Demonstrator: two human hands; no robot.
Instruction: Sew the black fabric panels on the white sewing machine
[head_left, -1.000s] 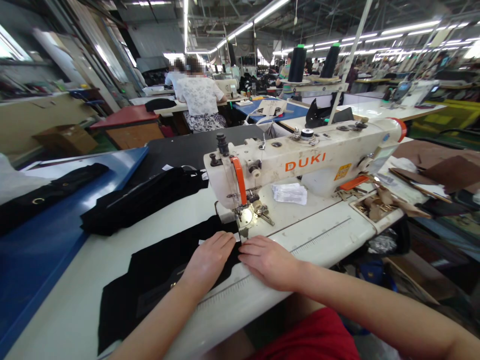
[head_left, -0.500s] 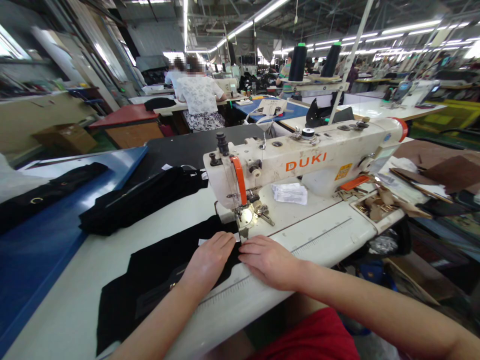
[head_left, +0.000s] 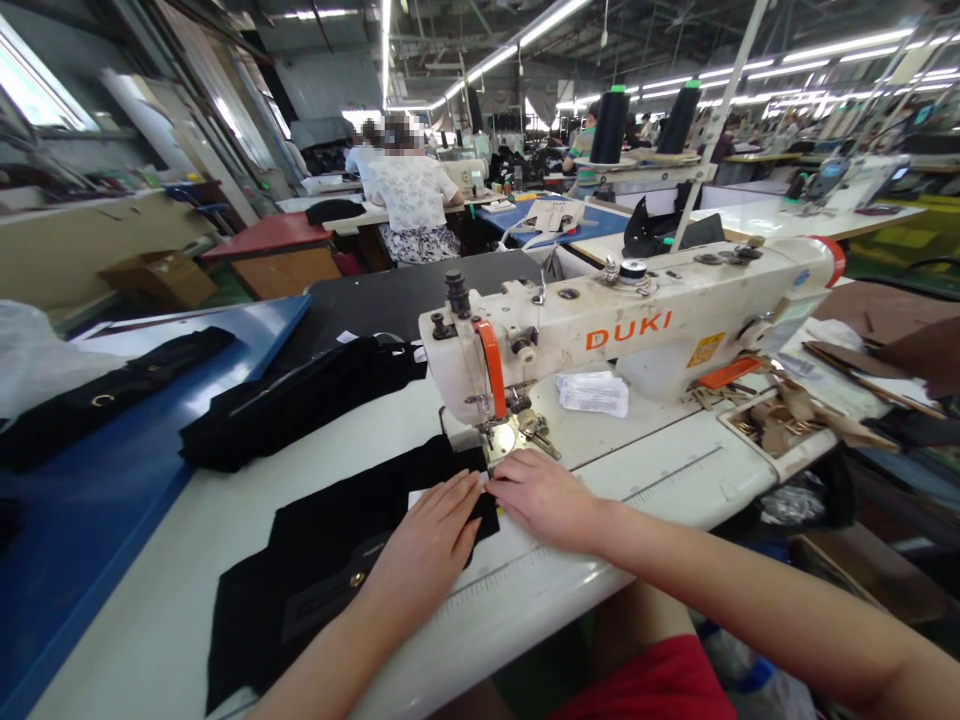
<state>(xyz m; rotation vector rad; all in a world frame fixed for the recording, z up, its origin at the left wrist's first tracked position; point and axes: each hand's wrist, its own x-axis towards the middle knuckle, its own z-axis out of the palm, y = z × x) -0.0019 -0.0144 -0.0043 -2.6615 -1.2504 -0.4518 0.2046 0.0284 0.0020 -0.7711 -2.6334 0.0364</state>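
Observation:
Black fabric (head_left: 330,530) with a dark strap and a gold snap lies on the white sewing table, its right end by the needle area of the sewing machine (head_left: 630,335). My left hand (head_left: 439,530) rests flat on the fabric, fingers stretched out over a small white label (head_left: 417,496). Just in front of the presser foot, my right hand (head_left: 544,497) has its fingers pressed together at the fabric's right edge, beside the label's end. What its fingertips pinch is mostly hidden.
More folded black fabric (head_left: 300,400) lies behind on the left. White labels (head_left: 592,394) are stacked on the machine bed. A tray (head_left: 784,465) of small parts stands at the right. A person (head_left: 412,195) sits farther back.
My left hand has flattened, its thumb now apart over the fabric. My right hand has moved up towards the presser foot. The view has shifted slightly, moving the scene right.

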